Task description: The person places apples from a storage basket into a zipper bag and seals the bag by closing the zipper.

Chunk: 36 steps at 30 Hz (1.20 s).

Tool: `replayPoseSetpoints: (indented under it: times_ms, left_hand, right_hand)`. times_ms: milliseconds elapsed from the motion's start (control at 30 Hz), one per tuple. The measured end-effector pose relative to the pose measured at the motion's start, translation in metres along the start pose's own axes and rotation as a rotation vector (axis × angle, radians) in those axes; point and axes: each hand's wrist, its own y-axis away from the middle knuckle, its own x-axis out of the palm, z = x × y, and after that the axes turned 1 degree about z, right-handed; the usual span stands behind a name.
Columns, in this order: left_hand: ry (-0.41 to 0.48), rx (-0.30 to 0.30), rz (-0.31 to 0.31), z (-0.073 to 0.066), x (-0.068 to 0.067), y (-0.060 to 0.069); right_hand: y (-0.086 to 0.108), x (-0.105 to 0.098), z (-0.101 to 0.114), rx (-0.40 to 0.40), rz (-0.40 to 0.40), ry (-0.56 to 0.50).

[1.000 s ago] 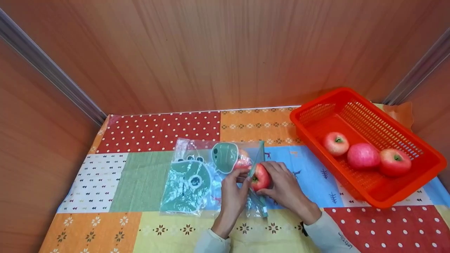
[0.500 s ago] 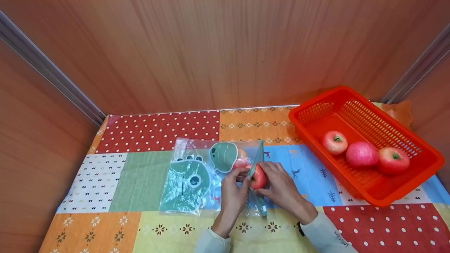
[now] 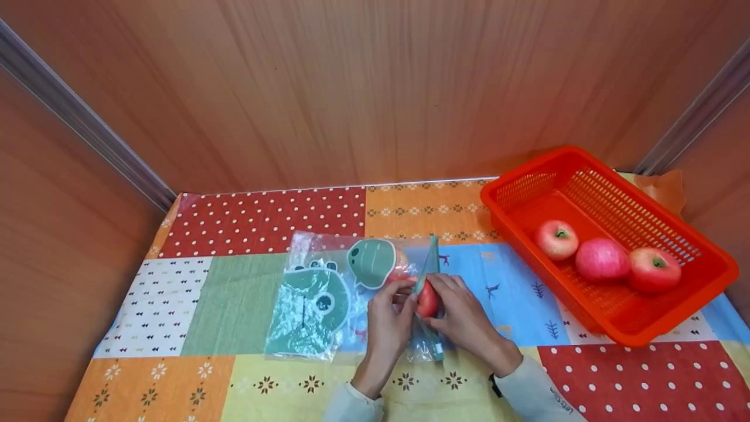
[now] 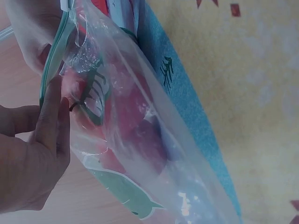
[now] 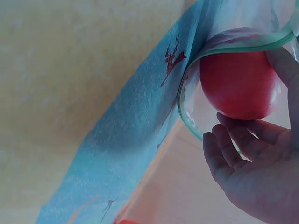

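Note:
A clear zip bag (image 3: 307,313) with green dinosaur print lies on the cloth, its green-edged mouth facing right. My left hand (image 3: 388,319) pinches the upper edge of that mouth; the left wrist view shows its fingers at the green strip (image 4: 58,51). In my right hand (image 3: 469,316) is a red apple (image 3: 428,300), held between thumb and fingers. The right wrist view shows this apple (image 5: 238,86) partly inside the bag's mouth. Other fruit, reddish and partly hidden by the print, shows through the plastic (image 4: 128,107).
To the right stands a red plastic basket (image 3: 638,319) with three apples (image 3: 602,259) in it. A patchwork cloth (image 3: 234,305) covers the table. Wood-patterned panels (image 3: 351,88) rise behind and at both sides.
My right hand has moved slightly left, and the apple has gone further into the bag's mouth. The left hand has stayed at the bag's edge.

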Motion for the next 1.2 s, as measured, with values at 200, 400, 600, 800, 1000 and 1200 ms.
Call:
replayPoseSetpoints:
  times_ms: [200, 400, 600, 800, 1000, 1200]
  left_hand:
    - [0.004, -0.038, 0.006, -0.002, 0.0, -0.001]
    - [0.028, -0.029, 0.011, -0.002, -0.001, -0.001]
    - [0.025, -0.027, 0.008, -0.002, -0.001, -0.001]
    - [0.047, -0.024, 0.006, -0.001, -0.001, 0.0]
    - [0.057, -0.006, 0.0, -0.001, -0.001, 0.001]
    - [0.061, -0.013, 0.005, -0.001, -0.001, 0.0]
  right_hand:
    - [-0.003, 0.005, 0.001, -0.012, 0.028, -0.027]
    - [-0.005, 0.006, 0.0, -0.028, 0.068, -0.06]
    - [-0.008, 0.005, -0.001, -0.006, 0.131, -0.107]
    - [-0.01, 0.007, -0.003, -0.034, 0.138, -0.107]
    - [-0.013, 0.01, -0.003, -0.06, 0.114, -0.045]
    - [-0.013, 0.008, -0.004, -0.06, 0.115, -0.07]
